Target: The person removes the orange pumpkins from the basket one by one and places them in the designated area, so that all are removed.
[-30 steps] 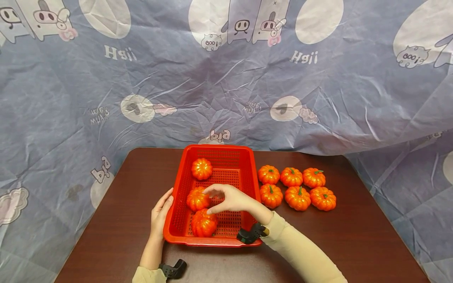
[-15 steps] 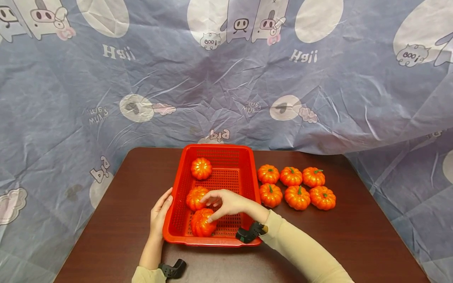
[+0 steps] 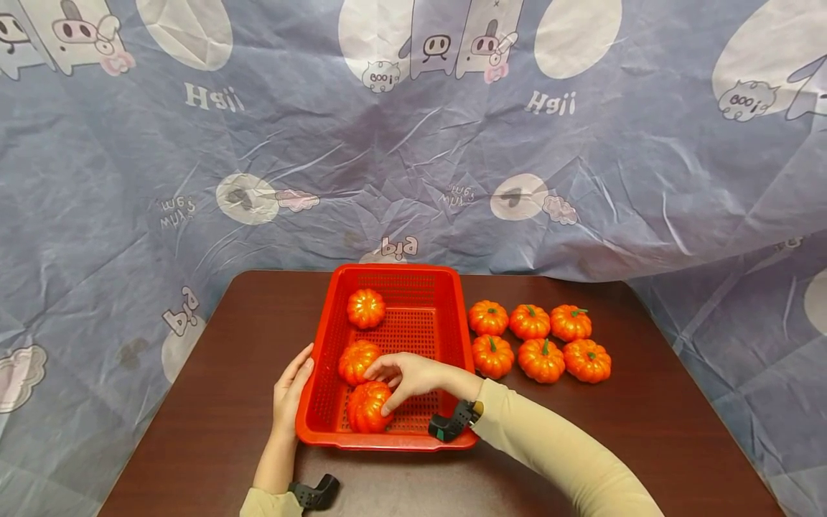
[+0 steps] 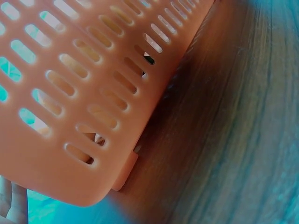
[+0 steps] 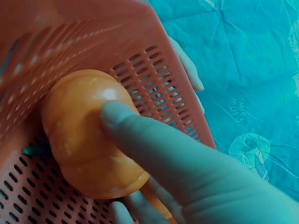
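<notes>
Inside a red plastic basket (image 3: 423,439) lie three small orange pumpkins along its left side. My right hand (image 3: 416,377) reaches in and holds the nearest pumpkin (image 3: 367,408), with the thumb (image 5: 140,135) on its surface and fingers at its far side. In the right wrist view, that pumpkin lies tilted, its green stem (image 5: 35,150) against the basket floor. The middle pumpkin (image 3: 357,361) touches it or lies very close. Farther back sits the third pumpkin (image 3: 366,309). My left hand (image 3: 288,395) rests against the basket's outer left wall, fingers extended.
Right of the basket, several orange pumpkins stand in two rows on the dark brown table (image 3: 646,431), front ones including a pumpkin (image 3: 540,360). Behind the table hangs a printed blue-grey cloth (image 3: 362,158). The basket's perforated wall (image 4: 93,93) fills much of the left wrist view.
My right hand has moved down and nearer, from above the gap between two pumpkins onto the nearest one. The left hand and the basket stay put.
</notes>
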Available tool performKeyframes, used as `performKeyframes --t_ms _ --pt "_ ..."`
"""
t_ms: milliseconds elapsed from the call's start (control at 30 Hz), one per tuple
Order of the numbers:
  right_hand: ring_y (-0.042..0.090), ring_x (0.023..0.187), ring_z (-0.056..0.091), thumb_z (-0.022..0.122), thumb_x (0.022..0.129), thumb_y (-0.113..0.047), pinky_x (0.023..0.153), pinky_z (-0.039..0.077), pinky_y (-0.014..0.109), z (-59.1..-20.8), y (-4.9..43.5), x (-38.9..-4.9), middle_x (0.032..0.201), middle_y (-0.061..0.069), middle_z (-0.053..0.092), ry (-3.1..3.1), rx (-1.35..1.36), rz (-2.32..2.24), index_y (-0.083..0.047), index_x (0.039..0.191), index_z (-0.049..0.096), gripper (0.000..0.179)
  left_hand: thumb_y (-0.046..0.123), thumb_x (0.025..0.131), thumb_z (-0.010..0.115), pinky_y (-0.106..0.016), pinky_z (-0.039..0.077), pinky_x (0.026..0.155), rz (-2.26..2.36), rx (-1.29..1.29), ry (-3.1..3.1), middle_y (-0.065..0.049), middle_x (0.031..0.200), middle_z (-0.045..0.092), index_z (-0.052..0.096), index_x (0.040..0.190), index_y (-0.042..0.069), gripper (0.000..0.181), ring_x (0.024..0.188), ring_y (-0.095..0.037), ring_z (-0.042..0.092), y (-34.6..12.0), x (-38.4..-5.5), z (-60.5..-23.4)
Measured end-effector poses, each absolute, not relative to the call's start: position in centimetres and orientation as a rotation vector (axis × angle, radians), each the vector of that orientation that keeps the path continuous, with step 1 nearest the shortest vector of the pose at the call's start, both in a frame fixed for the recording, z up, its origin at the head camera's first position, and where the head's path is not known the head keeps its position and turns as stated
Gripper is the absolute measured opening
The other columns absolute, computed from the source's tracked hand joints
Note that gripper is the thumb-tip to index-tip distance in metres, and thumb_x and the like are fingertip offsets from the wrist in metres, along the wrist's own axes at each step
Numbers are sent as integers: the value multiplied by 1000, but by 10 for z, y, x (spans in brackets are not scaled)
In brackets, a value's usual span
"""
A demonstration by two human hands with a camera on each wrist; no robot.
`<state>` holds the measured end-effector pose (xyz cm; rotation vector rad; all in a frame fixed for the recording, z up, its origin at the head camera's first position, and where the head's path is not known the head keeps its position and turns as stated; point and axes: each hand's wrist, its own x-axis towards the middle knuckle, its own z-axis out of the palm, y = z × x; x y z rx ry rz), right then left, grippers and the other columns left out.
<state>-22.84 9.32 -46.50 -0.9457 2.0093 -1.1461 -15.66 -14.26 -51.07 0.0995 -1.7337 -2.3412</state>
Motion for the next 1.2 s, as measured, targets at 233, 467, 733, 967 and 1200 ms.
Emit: performKeyframes --t_ms 233,467,733,967,1200 --pt "17 112 55 81 69 1 95 44 44 -467 94 -228 123 7 56 1988 -907 -1150 -2 120 56 57 17 99 49 -23 50 82 -2309 48 -1723 5 121 60 46 136 0 41 99 -10 60 -144 -159 -520" --pt "20 111 54 81 68 1 94 44 43 -465 94 -226 125 7 54 1982 -898 -1144 -2 121 55 59 17 99 48 -24 51 82 -2352 81 -1705 6 118 61 43 138 -2 43 99 -11 60 -142 -158 -517" --pt "16 108 54 82 68 -2 94 43 49 -463 95 -227 124 6 55 2004 -928 -1113 -5 121 55 60 16 99 48 -23 50 81 -2349 92 -1694 6 118 61 44 137 -2 42 98 -9 59 -142 -159 -515" --pt "10 108 53 82 70 -6 93 43 48 -462 97 -227 126 6 56 2005 -962 -1082 -6 123 55 60 18 99 49 -23 50 82 -2324 111 -1730 5 122 58 46 137 1 42 101 -10 59 -142 -160 -516" --pt "6 112 52 81 71 -9 93 44 45 -453 101 -226 126 5 57 1982 -992 -1160 -6 125 55 60 19 99 49 -22 49 84 -2320 128 -1749 5 124 57 46 138 2 42 102 -10 58 -143 -160 -517"
